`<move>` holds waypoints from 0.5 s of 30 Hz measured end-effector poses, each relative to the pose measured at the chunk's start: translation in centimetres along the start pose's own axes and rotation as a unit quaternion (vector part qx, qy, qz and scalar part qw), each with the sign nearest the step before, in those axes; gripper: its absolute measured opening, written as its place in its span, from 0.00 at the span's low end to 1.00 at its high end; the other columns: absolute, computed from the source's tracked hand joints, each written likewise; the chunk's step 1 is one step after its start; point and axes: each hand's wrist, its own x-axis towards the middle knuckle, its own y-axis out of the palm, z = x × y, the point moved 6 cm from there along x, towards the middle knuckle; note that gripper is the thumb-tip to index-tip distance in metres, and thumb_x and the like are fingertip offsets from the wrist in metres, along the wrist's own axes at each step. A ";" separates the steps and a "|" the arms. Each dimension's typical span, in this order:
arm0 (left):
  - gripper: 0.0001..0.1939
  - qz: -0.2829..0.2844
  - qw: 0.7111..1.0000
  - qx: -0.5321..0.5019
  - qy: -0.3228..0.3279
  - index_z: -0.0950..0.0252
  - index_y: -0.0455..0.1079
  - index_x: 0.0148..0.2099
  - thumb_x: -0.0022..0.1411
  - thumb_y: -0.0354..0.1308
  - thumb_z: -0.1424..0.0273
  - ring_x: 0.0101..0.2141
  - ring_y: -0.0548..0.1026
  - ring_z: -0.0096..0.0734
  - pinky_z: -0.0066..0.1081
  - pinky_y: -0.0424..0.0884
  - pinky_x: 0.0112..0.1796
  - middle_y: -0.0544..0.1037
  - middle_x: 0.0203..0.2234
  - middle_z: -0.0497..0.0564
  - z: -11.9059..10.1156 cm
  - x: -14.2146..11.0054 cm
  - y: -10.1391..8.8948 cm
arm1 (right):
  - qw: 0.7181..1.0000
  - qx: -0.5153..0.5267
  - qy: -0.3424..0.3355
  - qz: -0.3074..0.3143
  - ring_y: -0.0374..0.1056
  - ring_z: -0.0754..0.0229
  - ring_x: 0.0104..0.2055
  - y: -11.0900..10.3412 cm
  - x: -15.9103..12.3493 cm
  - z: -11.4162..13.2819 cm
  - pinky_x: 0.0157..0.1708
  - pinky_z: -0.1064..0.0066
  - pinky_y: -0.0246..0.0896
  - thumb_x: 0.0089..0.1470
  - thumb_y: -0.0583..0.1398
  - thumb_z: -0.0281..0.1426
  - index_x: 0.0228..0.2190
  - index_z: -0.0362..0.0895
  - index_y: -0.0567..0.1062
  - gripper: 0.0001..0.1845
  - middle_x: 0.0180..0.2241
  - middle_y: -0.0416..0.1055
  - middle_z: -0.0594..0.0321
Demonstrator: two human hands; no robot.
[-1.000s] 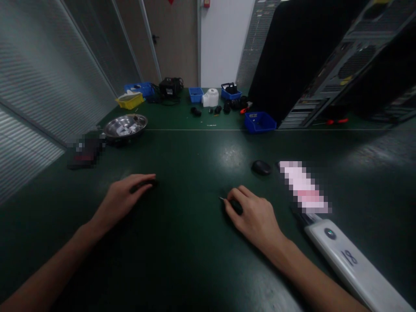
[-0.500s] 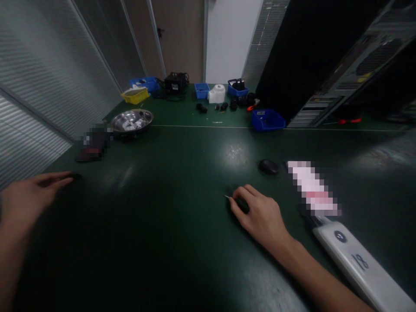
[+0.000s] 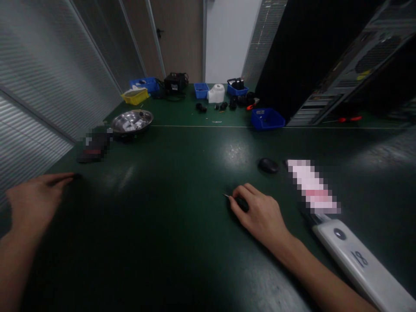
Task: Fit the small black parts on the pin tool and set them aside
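Two hands (image 3: 35, 199) (image 3: 260, 212) well apart, green tabletop (image 3: 156, 186) between

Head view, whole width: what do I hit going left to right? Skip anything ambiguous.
Left hand with a small dark item at its fingertips → metal bowl → black boxy unit → small blue bin → white vented housing → right hand with a dark thin-tipped tool → long white device
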 end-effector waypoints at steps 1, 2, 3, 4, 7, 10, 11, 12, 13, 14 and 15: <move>0.23 -0.005 1.000 0.013 0.020 0.53 0.74 0.54 0.70 0.42 0.54 0.40 0.77 0.29 0.32 0.68 0.52 0.80 0.48 0.38 -0.2 0.0 0.0 | 1.000 0.000 0.000 0.000 0.70 0.61 0.30 0.0 0.0 0.0 0.29 0.69 0.56 0.66 0.54 0.41 0.37 0.48 0.74 0.13 0.38 0.74 0.63; 0.23 -0.008 0.999 0.025 0.040 0.53 0.74 0.54 0.70 0.41 0.55 0.40 0.77 0.31 0.32 0.68 0.52 0.80 0.48 0.40 -0.4 0.0 0.0 | 1.000 0.000 -0.001 -0.001 0.70 0.61 0.31 0.0 0.0 0.0 0.29 0.69 0.56 0.66 0.54 0.41 0.37 0.48 0.74 0.13 0.38 0.74 0.63; 0.23 -0.011 0.998 0.036 0.052 0.54 0.74 0.54 0.70 0.42 0.56 0.39 0.77 0.32 0.33 0.68 0.51 0.81 0.47 0.40 -0.5 0.0 0.0 | 1.000 0.000 -0.002 -0.001 0.70 0.61 0.31 0.0 0.0 -0.1 0.29 0.69 0.56 0.66 0.54 0.41 0.37 0.48 0.74 0.13 0.38 0.74 0.63; 0.22 -0.013 0.997 0.045 0.054 0.54 0.75 0.53 0.69 0.42 0.58 0.38 0.77 0.33 0.32 0.68 0.49 0.81 0.45 0.41 -0.5 0.0 -0.1 | 1.000 0.000 -0.004 -0.003 0.70 0.61 0.31 0.0 -0.1 -0.1 0.29 0.69 0.56 0.66 0.54 0.41 0.37 0.48 0.74 0.13 0.38 0.74 0.63; 0.21 -0.017 0.997 0.049 0.065 0.57 0.75 0.52 0.68 0.43 0.61 0.40 0.77 0.35 0.32 0.67 0.46 0.81 0.47 0.44 -0.8 0.2 -0.2 | 1.000 0.001 -0.005 -0.002 0.71 0.61 0.31 0.0 -0.1 0.0 0.29 0.69 0.56 0.67 0.54 0.41 0.37 0.48 0.74 0.13 0.38 0.74 0.63; 0.21 -0.021 0.995 0.046 0.085 0.60 0.75 0.51 0.68 0.44 0.62 0.46 0.75 0.36 0.31 0.66 0.45 0.78 0.52 0.47 -1.1 0.2 -0.4 | 1.000 0.002 -0.003 0.001 0.71 0.61 0.31 0.0 -0.1 0.0 0.29 0.69 0.56 0.67 0.54 0.41 0.37 0.48 0.74 0.13 0.38 0.73 0.64; 0.21 -0.024 0.995 0.047 0.088 0.60 0.75 0.51 0.68 0.44 0.62 0.47 0.75 0.36 0.30 0.66 0.45 0.77 0.52 0.47 -1.2 0.2 -0.4 | 1.000 0.000 -0.003 0.002 0.70 0.61 0.31 0.0 -0.1 0.0 0.29 0.69 0.56 0.67 0.54 0.41 0.37 0.48 0.74 0.13 0.38 0.73 0.64; 0.21 -0.029 0.995 0.051 0.085 0.59 0.75 0.51 0.68 0.43 0.62 0.47 0.75 0.36 0.30 0.66 0.44 0.78 0.51 0.46 -1.2 0.2 -0.4 | 1.000 -0.001 -0.002 0.002 0.70 0.61 0.31 0.0 -0.1 0.0 0.29 0.69 0.56 0.67 0.54 0.41 0.37 0.48 0.74 0.13 0.38 0.73 0.64; 0.22 -0.032 0.995 0.054 0.077 0.59 0.75 0.51 0.68 0.43 0.61 0.45 0.75 0.36 0.30 0.66 0.42 0.78 0.50 0.46 -1.2 0.1 -0.4 | 1.000 -0.002 -0.001 0.002 0.70 0.62 0.30 -0.1 0.0 0.0 0.29 0.69 0.56 0.67 0.54 0.42 0.37 0.48 0.74 0.13 0.38 0.73 0.64; 0.22 -0.027 0.995 0.058 0.072 0.59 0.76 0.52 0.68 0.43 0.60 0.44 0.76 0.36 0.30 0.66 0.41 0.79 0.49 0.46 -1.2 0.1 -0.3 | 1.000 -0.003 -0.001 0.002 0.69 0.62 0.29 -0.1 0.0 0.0 0.28 0.69 0.56 0.67 0.54 0.42 0.37 0.48 0.74 0.13 0.38 0.73 0.64; 0.22 -0.022 0.996 0.060 0.065 0.58 0.76 0.51 0.67 0.45 0.59 0.42 0.76 0.36 0.30 0.65 0.39 0.80 0.47 0.46 -1.1 0.2 -0.2 | 1.000 -0.002 -0.002 0.001 0.69 0.62 0.29 -0.1 0.0 0.0 0.28 0.69 0.56 0.66 0.54 0.42 0.37 0.48 0.75 0.13 0.38 0.74 0.64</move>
